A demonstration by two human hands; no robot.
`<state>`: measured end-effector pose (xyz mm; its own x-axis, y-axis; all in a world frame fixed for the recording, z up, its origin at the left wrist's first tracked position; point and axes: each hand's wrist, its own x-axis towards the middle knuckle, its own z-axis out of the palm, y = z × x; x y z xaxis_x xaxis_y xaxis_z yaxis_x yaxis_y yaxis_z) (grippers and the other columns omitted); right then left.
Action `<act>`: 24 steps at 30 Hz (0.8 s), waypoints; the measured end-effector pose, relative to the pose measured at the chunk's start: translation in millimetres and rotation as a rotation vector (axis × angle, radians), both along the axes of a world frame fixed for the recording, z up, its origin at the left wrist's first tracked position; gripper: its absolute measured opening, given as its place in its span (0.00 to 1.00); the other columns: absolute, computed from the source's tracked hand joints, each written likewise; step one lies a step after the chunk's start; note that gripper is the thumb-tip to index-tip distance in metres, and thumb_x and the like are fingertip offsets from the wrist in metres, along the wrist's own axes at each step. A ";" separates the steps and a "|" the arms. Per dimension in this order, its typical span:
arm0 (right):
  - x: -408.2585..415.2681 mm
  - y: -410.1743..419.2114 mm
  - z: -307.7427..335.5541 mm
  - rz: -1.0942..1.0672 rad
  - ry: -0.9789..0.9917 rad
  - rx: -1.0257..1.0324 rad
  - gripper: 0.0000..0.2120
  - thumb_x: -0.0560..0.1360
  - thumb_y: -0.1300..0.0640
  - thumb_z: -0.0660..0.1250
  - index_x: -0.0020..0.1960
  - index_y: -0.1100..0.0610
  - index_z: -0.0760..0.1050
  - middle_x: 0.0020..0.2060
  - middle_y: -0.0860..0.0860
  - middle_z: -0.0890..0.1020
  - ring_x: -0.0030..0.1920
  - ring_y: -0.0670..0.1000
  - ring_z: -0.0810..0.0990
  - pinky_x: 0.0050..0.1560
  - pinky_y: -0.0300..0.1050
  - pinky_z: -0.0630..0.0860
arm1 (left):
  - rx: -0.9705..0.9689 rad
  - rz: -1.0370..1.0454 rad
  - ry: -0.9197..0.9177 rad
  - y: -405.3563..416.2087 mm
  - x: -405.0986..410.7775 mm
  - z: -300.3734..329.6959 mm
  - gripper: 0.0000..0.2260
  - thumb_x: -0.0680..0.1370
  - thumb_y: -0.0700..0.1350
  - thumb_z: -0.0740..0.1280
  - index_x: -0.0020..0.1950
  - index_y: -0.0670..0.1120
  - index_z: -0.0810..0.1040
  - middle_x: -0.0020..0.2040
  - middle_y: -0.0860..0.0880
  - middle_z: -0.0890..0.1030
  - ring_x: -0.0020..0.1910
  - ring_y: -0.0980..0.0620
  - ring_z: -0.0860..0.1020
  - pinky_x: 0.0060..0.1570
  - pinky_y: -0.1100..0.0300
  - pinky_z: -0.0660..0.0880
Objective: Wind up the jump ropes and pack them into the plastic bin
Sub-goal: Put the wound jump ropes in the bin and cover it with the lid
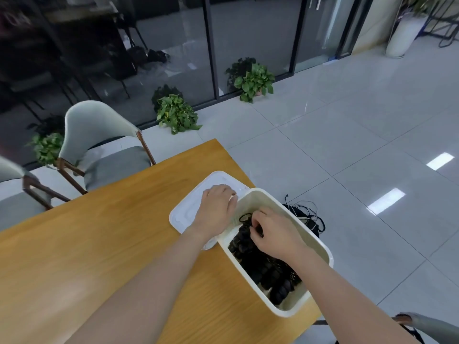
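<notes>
A cream plastic bin (319, 238) stands on the right end of the wooden table (99, 244). Several wound black jump ropes (260, 266) fill its bottom. My right hand (275, 234) reaches into the bin and pinches a black rope bundle at the far end. My left hand (216, 209) rests on the bin's far left rim, fingers curled over the edge, above the white lid (188, 212) lying flat beside the bin.
Loose black and white cords (310, 217) lie on the tiled floor just beyond the bin. Grey chairs (104, 145) stand at the table's far side, another chair (427, 326) at the lower right. Potted plants (177, 112) line the glass wall.
</notes>
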<state>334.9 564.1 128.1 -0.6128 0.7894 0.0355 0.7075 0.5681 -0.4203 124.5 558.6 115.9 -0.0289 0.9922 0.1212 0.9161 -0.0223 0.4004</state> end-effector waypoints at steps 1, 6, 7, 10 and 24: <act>-6.1 3.5 -0.8 0.009 0.001 0.019 0.07 0.79 0.49 0.64 0.48 0.53 0.75 0.47 0.46 0.76 0.41 0.48 0.72 0.37 0.46 0.72 | 0.030 0.087 -0.016 -0.5 -11.7 -4.1 0.19 0.87 0.52 0.53 0.65 0.46 0.79 0.65 0.51 0.78 0.66 0.49 0.71 0.68 0.53 0.63; -35.2 26.1 -15.2 0.045 -0.015 0.055 0.09 0.79 0.51 0.63 0.46 0.56 0.77 0.45 0.49 0.77 0.49 0.51 0.74 0.44 0.45 0.73 | -0.172 0.455 -0.006 -8.3 -64.5 -31.9 0.19 0.86 0.52 0.57 0.72 0.44 0.74 0.69 0.46 0.74 0.68 0.44 0.70 0.67 0.50 0.64; -40.5 30.3 -17.7 0.046 -0.012 0.053 0.09 0.78 0.51 0.63 0.46 0.56 0.76 0.44 0.49 0.77 0.48 0.52 0.75 0.45 0.46 0.74 | -0.243 0.519 -0.015 -11.4 -73.2 -36.5 0.20 0.86 0.53 0.57 0.73 0.44 0.72 0.70 0.46 0.73 0.69 0.44 0.69 0.68 0.50 0.64; -56.7 39.9 -20.8 0.070 -0.010 0.063 0.08 0.79 0.52 0.63 0.47 0.56 0.75 0.45 0.49 0.77 0.47 0.53 0.74 0.46 0.46 0.72 | -0.451 0.664 -0.095 -22.1 -93.4 -50.8 0.21 0.85 0.53 0.58 0.73 0.42 0.69 0.70 0.43 0.72 0.69 0.42 0.70 0.67 0.49 0.68; -110.8 75.7 -35.0 0.117 -0.025 -0.001 0.10 0.81 0.50 0.65 0.52 0.56 0.78 0.47 0.49 0.79 0.52 0.53 0.76 0.59 0.50 0.72 | -0.568 1.062 -0.511 -21.4 -115.0 -85.5 0.16 0.83 0.43 0.64 0.66 0.38 0.64 0.48 0.44 0.77 0.41 0.46 0.77 0.36 0.54 0.72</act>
